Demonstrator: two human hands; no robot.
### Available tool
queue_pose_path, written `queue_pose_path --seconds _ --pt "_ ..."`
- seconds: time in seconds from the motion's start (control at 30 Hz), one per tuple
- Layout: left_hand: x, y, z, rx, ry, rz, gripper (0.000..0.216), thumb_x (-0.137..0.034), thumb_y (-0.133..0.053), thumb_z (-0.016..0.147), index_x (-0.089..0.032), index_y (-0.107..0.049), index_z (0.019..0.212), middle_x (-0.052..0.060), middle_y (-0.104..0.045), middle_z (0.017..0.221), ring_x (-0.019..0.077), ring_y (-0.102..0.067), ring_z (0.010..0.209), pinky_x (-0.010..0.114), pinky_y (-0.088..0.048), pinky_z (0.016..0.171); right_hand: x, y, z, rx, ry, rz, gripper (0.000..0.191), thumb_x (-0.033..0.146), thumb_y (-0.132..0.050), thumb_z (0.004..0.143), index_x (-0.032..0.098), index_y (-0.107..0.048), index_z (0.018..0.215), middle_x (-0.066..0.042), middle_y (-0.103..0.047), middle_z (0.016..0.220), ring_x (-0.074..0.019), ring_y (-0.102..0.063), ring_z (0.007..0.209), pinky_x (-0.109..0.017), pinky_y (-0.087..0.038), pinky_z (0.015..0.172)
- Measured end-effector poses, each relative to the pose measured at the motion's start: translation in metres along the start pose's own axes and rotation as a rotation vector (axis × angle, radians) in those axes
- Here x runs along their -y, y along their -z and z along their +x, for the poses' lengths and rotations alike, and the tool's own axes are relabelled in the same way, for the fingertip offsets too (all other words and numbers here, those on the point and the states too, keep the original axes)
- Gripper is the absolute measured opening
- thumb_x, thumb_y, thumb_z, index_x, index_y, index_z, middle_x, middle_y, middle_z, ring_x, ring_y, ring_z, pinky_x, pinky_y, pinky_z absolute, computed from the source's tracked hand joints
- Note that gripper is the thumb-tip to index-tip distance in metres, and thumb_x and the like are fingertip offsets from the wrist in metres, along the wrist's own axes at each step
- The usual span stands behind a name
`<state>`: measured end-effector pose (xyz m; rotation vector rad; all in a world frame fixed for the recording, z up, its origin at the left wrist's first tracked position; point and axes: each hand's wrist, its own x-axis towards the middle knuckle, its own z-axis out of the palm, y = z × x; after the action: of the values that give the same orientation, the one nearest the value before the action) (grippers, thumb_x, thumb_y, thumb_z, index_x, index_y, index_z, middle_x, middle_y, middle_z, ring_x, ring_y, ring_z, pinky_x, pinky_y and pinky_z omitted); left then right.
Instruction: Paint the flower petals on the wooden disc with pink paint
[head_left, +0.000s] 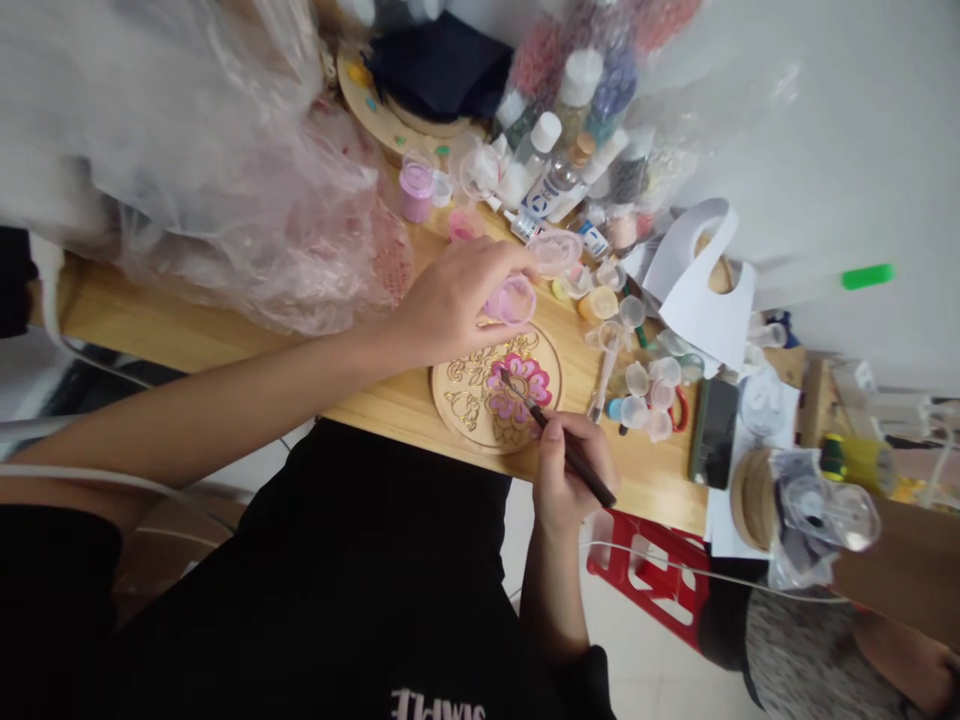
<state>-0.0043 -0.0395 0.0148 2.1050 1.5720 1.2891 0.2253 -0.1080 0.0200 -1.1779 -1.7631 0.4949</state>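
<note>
A round wooden disc (466, 402) with a gold-outlined flower lies on the wooden table (187, 330). Part of the flower is filled pink and purple. My right hand (568, 478) pinches a dark thin brush (556, 437), whose tip rests on the pink petals. My left hand (456, 298) reaches across above the disc and grips a small clear cup of pink paint (513, 299) at the disc's far edge.
Several small paint cups (643, 380), bottles (559, 170) and bead bags crowd the table beyond the disc. A crumpled clear plastic bag (225, 170) fills the left. A dark phone (714, 432), white cardboard (705, 290) and a red stool (649, 575) are at right.
</note>
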Motion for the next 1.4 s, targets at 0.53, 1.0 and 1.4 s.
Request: queue_pose_path --seconds 0.53,1.0,1.4 --pt "-0.002 0.001 -0.001 0.028 0.033 -0.009 0.039 -0.035 -0.082 0.088 -0.023 -0.065 0.122 0.006 -0.073 0.112 0.0300 -0.071 0.114 0.049 -0.058 0.106 0.024 -0.003 0.017 0.028 0.219 -0.141 0.010 0.016 -0.065 0.093 0.023 -0.068 0.086 0.000 -0.078 0.074 -0.0155 -0.075 0.061 -0.025 -0.056 0.056" --pt "0.008 -0.004 -0.004 0.002 -0.092 -0.044 0.043 -0.038 -0.074 0.095 -0.022 -0.058 0.132 0.007 -0.071 0.120 0.0283 -0.070 0.120 0.047 -0.055 0.110 0.022 -0.004 0.017 0.017 0.271 -0.143 0.011 0.012 -0.065 0.092 0.022 -0.068 0.088 0.001 -0.076 0.073 -0.0144 -0.074 0.060 -0.023 -0.058 0.055" --pt "0.008 -0.004 -0.004 0.011 -0.101 -0.070 0.044 -0.037 -0.074 0.096 -0.022 -0.057 0.133 0.007 -0.071 0.120 0.0290 -0.069 0.121 0.047 -0.055 0.110 0.018 -0.004 0.014 -0.004 0.245 -0.142 0.010 0.015 -0.064 0.094 0.022 -0.067 0.088 0.001 -0.077 0.074 -0.0147 -0.076 0.061 -0.024 -0.061 0.057"
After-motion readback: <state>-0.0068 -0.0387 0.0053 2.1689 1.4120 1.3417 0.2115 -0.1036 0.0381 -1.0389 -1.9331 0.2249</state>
